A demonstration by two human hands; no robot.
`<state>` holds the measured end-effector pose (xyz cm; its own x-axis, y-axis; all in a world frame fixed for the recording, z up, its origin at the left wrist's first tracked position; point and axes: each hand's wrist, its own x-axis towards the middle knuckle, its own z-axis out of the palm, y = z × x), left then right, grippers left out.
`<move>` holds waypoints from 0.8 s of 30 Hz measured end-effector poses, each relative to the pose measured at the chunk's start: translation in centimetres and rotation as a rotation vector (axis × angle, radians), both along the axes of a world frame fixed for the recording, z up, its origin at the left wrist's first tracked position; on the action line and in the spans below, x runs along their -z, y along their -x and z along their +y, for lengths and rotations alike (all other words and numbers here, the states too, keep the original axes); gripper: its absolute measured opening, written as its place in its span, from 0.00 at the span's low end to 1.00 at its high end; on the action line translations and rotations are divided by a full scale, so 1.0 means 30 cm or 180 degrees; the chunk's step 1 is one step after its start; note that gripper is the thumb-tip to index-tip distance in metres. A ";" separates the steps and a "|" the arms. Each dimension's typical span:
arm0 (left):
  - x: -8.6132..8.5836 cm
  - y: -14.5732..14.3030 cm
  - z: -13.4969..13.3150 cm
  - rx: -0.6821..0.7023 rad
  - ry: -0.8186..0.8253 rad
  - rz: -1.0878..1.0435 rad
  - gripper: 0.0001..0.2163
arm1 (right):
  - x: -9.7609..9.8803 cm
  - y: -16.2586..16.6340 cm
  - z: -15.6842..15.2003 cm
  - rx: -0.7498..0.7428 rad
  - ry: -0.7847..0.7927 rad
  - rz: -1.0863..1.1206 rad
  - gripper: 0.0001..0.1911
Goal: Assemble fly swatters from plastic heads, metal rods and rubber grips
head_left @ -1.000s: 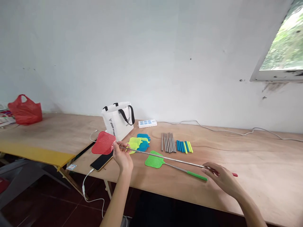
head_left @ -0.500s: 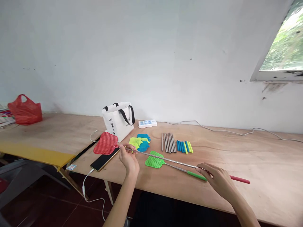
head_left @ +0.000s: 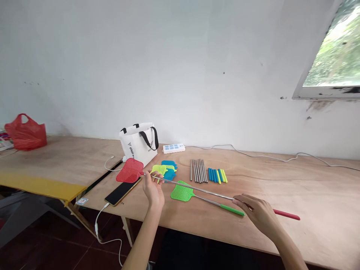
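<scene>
A red fly swatter with a long metal rod stretches across the plywood table. My left hand pinches the rod just behind the red head. My right hand is closed round the rod near its red grip, which pokes out to the right. Under the rod lies a green fly swatter with a green grip. Behind it sit loose yellow and blue swatter heads, several metal rods and several blue and yellow grips.
A phone on a white cable lies at the table's left front corner. A white tote bag and a power strip stand near the wall. On a second table to the left is a red plastic bag.
The red swatter has slid to the right through my hands: its head came nearer my left hand and its red grip now sticks out further beyond my right hand.
</scene>
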<state>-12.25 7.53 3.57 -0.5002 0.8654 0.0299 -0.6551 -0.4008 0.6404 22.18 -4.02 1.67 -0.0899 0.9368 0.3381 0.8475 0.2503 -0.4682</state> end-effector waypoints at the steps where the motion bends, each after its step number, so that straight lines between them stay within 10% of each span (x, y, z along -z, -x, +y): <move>1: -0.003 0.016 0.006 -0.0067 -0.0021 -0.0054 0.21 | 0.001 0.007 0.003 0.0013 -0.0011 0.0016 0.23; 24: -0.043 0.036 -0.006 0.0189 -0.0365 -0.0048 0.25 | 0.027 -0.020 -0.002 -0.0080 0.0405 0.0233 0.25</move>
<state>-13.34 7.35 4.86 -0.4494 0.8848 0.1233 -0.6891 -0.4311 0.5825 22.78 -4.07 0.87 -0.0933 0.9703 0.2232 0.8042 0.2057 -0.5577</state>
